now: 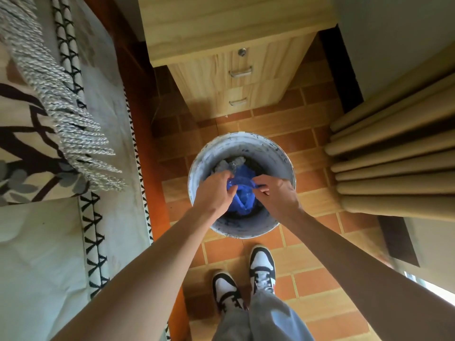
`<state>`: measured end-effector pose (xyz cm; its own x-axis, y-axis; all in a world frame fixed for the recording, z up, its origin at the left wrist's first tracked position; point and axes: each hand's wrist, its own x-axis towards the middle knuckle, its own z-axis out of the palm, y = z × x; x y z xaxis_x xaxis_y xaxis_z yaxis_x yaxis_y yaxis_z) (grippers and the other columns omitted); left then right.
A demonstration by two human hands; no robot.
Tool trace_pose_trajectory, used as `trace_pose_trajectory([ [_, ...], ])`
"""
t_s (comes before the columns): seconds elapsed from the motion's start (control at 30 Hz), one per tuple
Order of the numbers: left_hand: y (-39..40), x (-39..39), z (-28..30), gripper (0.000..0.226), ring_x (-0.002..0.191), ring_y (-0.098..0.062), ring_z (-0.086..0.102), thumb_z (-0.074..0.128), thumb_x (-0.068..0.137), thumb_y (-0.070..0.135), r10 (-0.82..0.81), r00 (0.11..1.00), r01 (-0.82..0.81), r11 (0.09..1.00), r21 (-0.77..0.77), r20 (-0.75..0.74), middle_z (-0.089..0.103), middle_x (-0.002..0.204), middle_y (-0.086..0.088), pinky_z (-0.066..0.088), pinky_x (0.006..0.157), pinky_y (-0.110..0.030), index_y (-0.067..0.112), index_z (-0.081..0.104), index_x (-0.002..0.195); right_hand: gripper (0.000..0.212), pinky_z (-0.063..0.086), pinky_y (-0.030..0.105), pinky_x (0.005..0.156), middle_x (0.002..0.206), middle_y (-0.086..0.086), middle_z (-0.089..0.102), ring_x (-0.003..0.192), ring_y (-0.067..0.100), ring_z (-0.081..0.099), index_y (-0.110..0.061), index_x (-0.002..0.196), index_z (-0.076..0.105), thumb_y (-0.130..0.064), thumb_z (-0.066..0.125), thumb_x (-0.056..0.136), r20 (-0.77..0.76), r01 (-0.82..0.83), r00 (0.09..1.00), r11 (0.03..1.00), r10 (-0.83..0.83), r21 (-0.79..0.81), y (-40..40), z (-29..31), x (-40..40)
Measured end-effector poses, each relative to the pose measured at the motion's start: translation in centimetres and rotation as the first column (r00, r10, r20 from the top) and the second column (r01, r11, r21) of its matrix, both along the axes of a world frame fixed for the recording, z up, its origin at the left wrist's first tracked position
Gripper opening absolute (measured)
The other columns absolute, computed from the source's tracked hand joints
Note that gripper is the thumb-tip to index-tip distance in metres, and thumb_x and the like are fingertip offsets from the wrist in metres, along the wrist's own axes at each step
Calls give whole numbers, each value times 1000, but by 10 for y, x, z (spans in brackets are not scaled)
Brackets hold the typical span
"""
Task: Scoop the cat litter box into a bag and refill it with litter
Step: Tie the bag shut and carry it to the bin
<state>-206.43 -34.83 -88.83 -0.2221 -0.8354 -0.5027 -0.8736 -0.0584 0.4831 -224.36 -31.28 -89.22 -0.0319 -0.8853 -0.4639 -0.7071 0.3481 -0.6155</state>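
**Blue bag held over a bucket, both hands pinching its top**

Forearms reach down from the camera toward a round, scuffed grey-white bucket [242,153] standing on the orange tiled floor [307,274]. Two black-and-white sneakers [262,267] stand just short of it, toes pointing at the rim.

Left hand [214,193] and right hand [277,193] meet over the bucket mouth. Each has its fingers curled onto the upper edge of a blue plastic bag [242,193], one on each side, with a band of plastic stretched between them. Probably the hands are either spreading the bag's mouth or drawing it shut; which of the two cannot be told. Holding it above the bucket keeps the bag hanging straight and puts any spill inside the bucket rather than on the tiles.

Bucket contents: the bag's blue body hangs down inside, and at the far side sits a grey crumpled lump [230,164], material unclear. What the bag holds is hidden.

No litter box, scoop or litter supply is in view, so progress on scooping and refilling cannot be judged.

Surroundings: a wooden drawer cabinet [236,77] beyond the bucket, a fringed patterned throw [61,107] on the left, beige pleated curtains [394,163] on the right.
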Motion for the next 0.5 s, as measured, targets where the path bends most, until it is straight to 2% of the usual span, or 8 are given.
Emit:
trace_pose_trajectory([
  [0.1,6,4,9,33,114,-24,66,60,100,32,4,1000,-4,1000,8,-7,70,123,-3,55,94,-44,17,60,130,41,61,39,87,109,3,76,95,16,73,-17,132,64,-10,60,92,-23,15,1000,1000,-15,-8,4,13,-4],
  [0.2,17,10,26,40,122,-23,62,59,101,31,12,1000,-12,1000,-3,-17,64,134,-3,52,99,-43,16,55,138,38,59,40,86,115,6,74,100,23,72,-16,131,64,-12,57,94,-30,65,997,996,-67,-55,11,35,-9],
  [0.33,36,17,63,39,121,-18,63,56,102,31,47,997,-54,989,-138,-53,66,133,0,51,102,-36,17,58,138,37,52,34,91,127,5,68,111,23,67,-16,136,60,-25,59,100,-63,30,997,993,-38,-116,26,79,-14],
  [0.5,53,19,148,36,117,-15,62,55,103,35,96,995,-104,942,-318,-40,67,129,1,49,98,-25,21,59,135,34,53,41,96,129,3,65,116,24,62,-16,135,57,-24,58,101,-80,-25,997,965,5,-260,36,158,-11],
])
